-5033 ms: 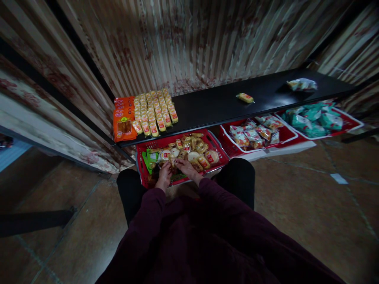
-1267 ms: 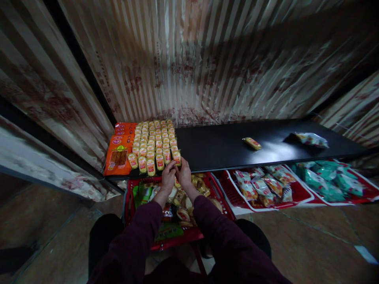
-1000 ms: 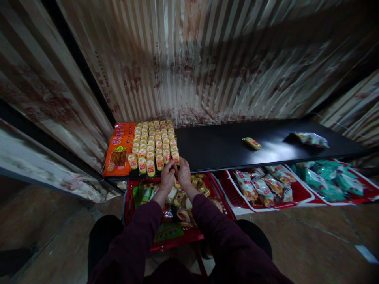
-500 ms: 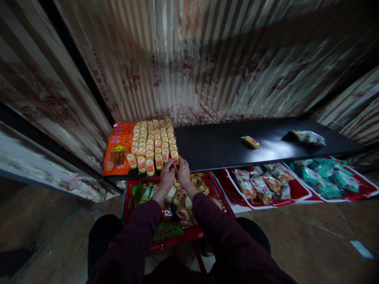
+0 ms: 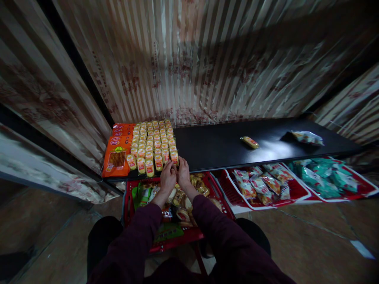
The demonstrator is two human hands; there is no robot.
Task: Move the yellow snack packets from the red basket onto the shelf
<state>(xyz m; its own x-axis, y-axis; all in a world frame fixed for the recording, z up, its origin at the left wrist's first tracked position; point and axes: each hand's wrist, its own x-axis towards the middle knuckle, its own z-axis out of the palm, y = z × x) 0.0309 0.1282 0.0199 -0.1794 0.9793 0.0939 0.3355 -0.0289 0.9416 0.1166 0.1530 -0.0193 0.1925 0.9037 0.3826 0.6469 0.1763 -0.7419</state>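
Rows of small yellow wrapped snack cakes stand packed together at the left of the black shelf. At the front right corner of the rows, both my hands meet around the lower part of one wrapped snack cake. My left hand has its fingers bent in at the cake's left side. Against its right side, my right hand is curled with the fingertips close in. My fingers partly hide the cake's base. Flat orange snack packets lie left of the rows.
Below my forearms is a red basket of mixed packaged snacks. Farther right on the shelf lie a single wrapped cake and a pale packet. Under the shelf edge are a red tray of snack bags and another with green packets.
Both hands stay at the same front right cake, with only a slight shift of the fingers. The view has tilted a little; the rows look unchanged.
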